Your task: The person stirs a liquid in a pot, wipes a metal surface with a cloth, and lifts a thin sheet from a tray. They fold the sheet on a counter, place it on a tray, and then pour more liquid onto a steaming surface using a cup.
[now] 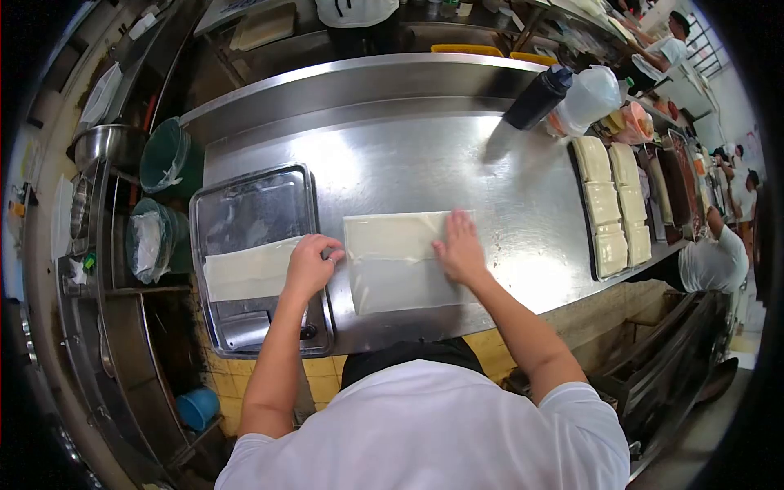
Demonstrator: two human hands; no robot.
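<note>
Head view: right hand (460, 245) flat, open on sheet (404, 261) at frame middle. Left hand (310, 263) curled, nearer sheet's left edge, over tray (253, 204). Sheet long axis left-right.

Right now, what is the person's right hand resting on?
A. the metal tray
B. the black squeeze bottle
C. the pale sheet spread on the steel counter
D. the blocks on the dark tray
C: the right hand lies flat, fingers spread, on the right edge of the pale sheet spread on the steel counter, while the left hand sits at the sheet's left edge, over the rim of the metal tray.
</note>
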